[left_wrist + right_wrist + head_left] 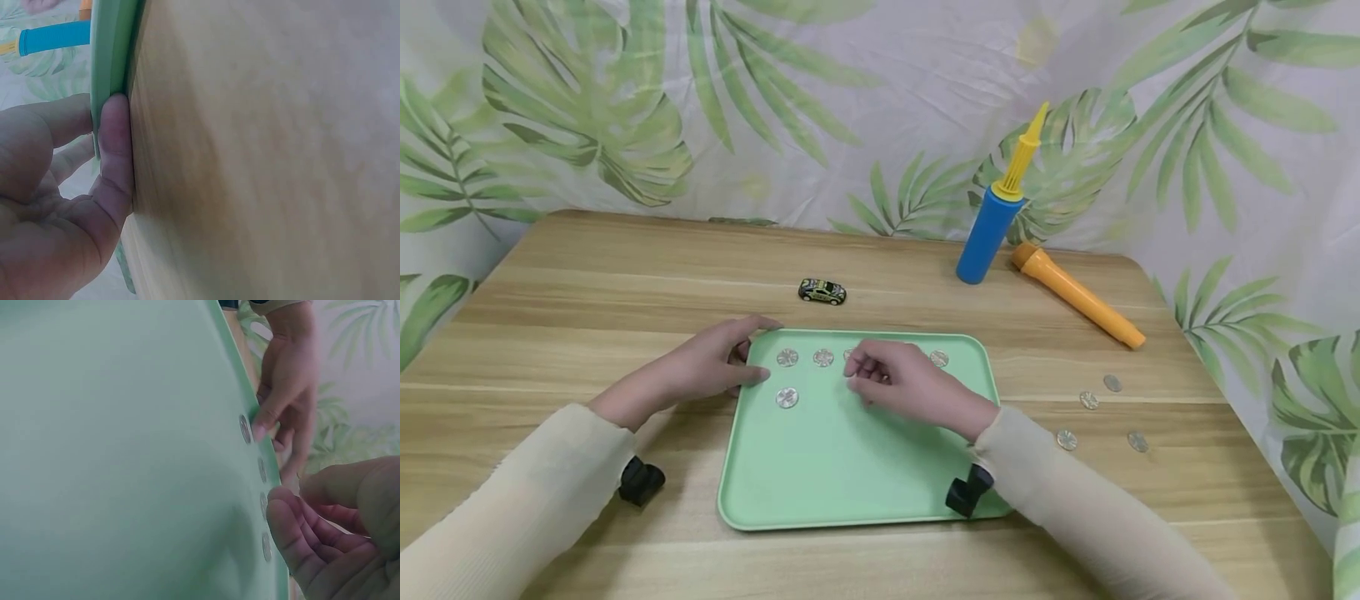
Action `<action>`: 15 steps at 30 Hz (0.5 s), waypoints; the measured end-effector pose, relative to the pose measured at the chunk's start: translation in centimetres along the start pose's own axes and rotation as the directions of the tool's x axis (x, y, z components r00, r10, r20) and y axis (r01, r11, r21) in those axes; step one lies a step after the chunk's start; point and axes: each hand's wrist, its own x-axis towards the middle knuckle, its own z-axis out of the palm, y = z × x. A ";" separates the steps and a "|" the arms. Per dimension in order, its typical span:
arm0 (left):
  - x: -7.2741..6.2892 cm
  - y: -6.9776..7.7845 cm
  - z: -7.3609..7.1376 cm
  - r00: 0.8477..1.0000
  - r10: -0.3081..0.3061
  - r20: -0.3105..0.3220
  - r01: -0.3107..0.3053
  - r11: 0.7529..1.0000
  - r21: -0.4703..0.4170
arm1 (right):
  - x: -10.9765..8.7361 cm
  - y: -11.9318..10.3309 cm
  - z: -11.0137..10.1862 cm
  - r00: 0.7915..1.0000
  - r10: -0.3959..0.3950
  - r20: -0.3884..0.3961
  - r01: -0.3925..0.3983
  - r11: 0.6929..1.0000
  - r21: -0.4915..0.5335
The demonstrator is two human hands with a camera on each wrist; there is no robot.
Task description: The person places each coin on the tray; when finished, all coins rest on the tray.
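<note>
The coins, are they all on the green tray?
No, four coins lie on the wooden table, to the right of the green tray.

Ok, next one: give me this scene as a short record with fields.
Left hand: grips the green tray near its far left corner
Right hand: above tray, fingers curled; coin in grasp unclear
Tray coins: five visible in head view
Loose coins: four, right of tray
Farther back: toy car, blue-and-yellow pump, orange microphone

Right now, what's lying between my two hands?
Silver coins on the green tray: three fully visible, another partly hidden by your right hand, as the head view shows.
</note>
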 end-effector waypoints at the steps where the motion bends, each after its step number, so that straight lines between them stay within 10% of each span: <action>1: 0.0 0.1 0.0 1.000 -0.005 -0.001 0.005 1.000 0.007 | -0.6 0.2 -0.4 1.000 0.001 -0.015 -0.001 1.000 -0.001; 15: 0.0 0.4 0.0 1.000 -0.030 0.006 0.030 1.000 -0.001 | -9.0 4.4 -4.8 0.973 0.095 -0.211 -0.087 0.995 0.043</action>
